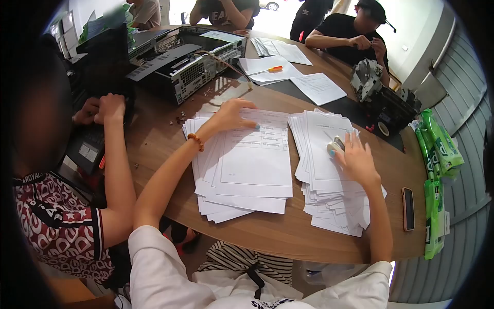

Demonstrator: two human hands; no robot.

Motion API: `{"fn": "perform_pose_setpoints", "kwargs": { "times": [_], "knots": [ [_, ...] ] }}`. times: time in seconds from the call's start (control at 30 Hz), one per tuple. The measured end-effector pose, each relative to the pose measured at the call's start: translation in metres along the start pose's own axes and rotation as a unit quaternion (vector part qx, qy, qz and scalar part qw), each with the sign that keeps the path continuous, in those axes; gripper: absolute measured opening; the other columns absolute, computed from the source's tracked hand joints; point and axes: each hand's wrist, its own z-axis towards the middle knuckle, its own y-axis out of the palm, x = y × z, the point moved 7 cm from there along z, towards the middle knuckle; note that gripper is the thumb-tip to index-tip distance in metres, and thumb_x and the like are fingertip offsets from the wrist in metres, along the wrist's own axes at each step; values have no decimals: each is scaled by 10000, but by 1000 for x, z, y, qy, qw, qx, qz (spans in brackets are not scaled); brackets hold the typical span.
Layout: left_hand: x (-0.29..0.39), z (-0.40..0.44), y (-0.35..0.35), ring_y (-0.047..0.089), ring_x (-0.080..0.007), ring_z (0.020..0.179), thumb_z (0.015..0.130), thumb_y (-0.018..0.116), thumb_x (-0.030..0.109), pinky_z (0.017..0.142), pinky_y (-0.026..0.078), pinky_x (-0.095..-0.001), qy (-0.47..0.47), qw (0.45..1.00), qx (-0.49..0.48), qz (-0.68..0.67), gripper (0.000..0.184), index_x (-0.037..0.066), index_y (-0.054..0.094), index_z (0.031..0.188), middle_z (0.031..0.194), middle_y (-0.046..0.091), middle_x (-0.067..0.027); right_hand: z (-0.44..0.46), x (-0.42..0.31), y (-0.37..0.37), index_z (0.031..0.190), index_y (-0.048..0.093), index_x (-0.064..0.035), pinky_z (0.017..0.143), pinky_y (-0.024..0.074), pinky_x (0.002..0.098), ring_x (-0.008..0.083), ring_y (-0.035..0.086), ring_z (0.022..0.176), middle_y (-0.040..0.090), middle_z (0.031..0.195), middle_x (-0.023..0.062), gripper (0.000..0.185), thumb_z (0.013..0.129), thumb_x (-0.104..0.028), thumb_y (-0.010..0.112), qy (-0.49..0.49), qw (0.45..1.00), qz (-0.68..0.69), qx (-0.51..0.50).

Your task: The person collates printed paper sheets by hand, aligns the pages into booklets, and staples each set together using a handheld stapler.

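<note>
In the centre, the left hand (226, 116) rests on one paper pile (252, 170), its grip unclear; right of centre, the right hand (358, 162) grasps a small pale tool (337, 141) over another paper stack (323, 176). Both remain uneven, seemingly unfinished.

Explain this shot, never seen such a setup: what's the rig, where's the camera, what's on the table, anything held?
No robot here: a person works bare-handed, and the single picture comes from a camera on their head, looking forward and down. On the wooden table lie two uneven paper stacks. The left hand rests on the upper part of the left stack. The right hand is over the right stack, at a small pale object, possibly a stapler; whether it is gripped is unclear. Around them: a phone and an opened computer case. Other people sit nearby.
</note>
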Motion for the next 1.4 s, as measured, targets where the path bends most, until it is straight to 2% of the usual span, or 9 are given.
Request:
{"fn": "perform_pose_setpoints", "kwargs": {
  "times": [0.07, 0.23, 0.43, 0.63, 0.7, 0.83, 1.13, 1.3, 1.4],
  "knots": [
    [-3, -3, -7, 557, -268, 899, 611, 736, 249, 828, 408, -343, 39, 992, 60, -103, 317, 91, 658, 874, 987, 600, -103, 17, -11, -13, 1213, 369, 54, 883, 383, 406, 279, 478, 1089, 474, 1189, 190, 572, 813, -318, 541, -16, 997, -64, 49],
    [-8, -11, -31, 579, -194, 844, 635, 717, 140, 789, 426, -288, 39, 987, 120, -98, 157, 45, 671, 752, 928, 627, -75, 89, -74, -32, 1019, 548, -5, 724, 463, 289, 187, 597, 832, 603, 955, 118, 318, 768, -187, 621, -27, 865, 501, 4],
    [-9, -15, -42, 588, -148, 764, 638, 710, 99, 709, 446, -258, -15, 990, 7, -142, 131, 20, 672, 736, 867, 644, -50, 109, -107, -10, 817, 624, 3, 589, 444, 201, 83, 567, 660, 617, 697, 44, 139, 757, -123, 626, -61, 767, 633, -81],
    [55, -19, -28, 567, -155, 803, 624, 717, 88, 683, 436, -247, 199, 973, 75, 92, 175, 48, 684, 792, 820, 640, -41, 101, -109, -16, 826, 623, 9, 528, 410, 187, 63, 516, 593, 604, 684, 33, 182, 796, -169, 604, -112, 743, 647, -127],
    [40, -12, -9, 550, -145, 775, 642, 693, 66, 677, 435, -263, 69, 986, -64, -137, 140, 75, 691, 781, 781, 639, -27, 106, -96, -6, 849, 615, 8, 504, 401, 184, 64, 510, 574, 606, 697, 37, 214, 813, -200, 586, -14, 690, 715, -113],
    [34, -13, 3, 545, -141, 790, 639, 682, 32, 690, 439, -251, 55, 985, -82, -142, 168, 98, 697, 793, 770, 636, -18, 104, -77, 23, 865, 608, 16, 433, 380, 187, 69, 499, 518, 612, 728, 78, 326, 744, -282, 661, 1, 838, 538, -89],
    [51, -13, -8, 514, -150, 890, 622, 698, 33, 723, 446, -269, 92, 992, 25, -87, 180, 132, 701, 772, 937, 614, -6, 99, -85, 26, 761, 645, 14, 383, 357, 202, 66, 522, 465, 582, 561, 46, 162, 724, -143, 630, 16, 732, 664, -151],
    [70, -14, -16, 495, -200, 966, 595, 727, 82, 792, 429, -293, 162, 983, 83, -26, 173, 142, 701, 756, 1031, 591, -13, 93, -90, -17, 789, 655, -29, 470, 460, 294, 202, 621, 575, 556, 545, 117, 115, 761, -118, 588, -87, 948, 264, 151],
    [68, -15, -20, 477, -220, 1016, 588, 730, 83, 834, 414, -316, 148, 982, 110, -31, 188, 161, 702, 757, 1073, 574, -24, 85, -91, -36, 769, 643, -38, 493, 467, 314, 207, 613, 577, 555, 571, 112, 145, 772, -174, 591, -79, 938, 259, 218]
  ]
}}
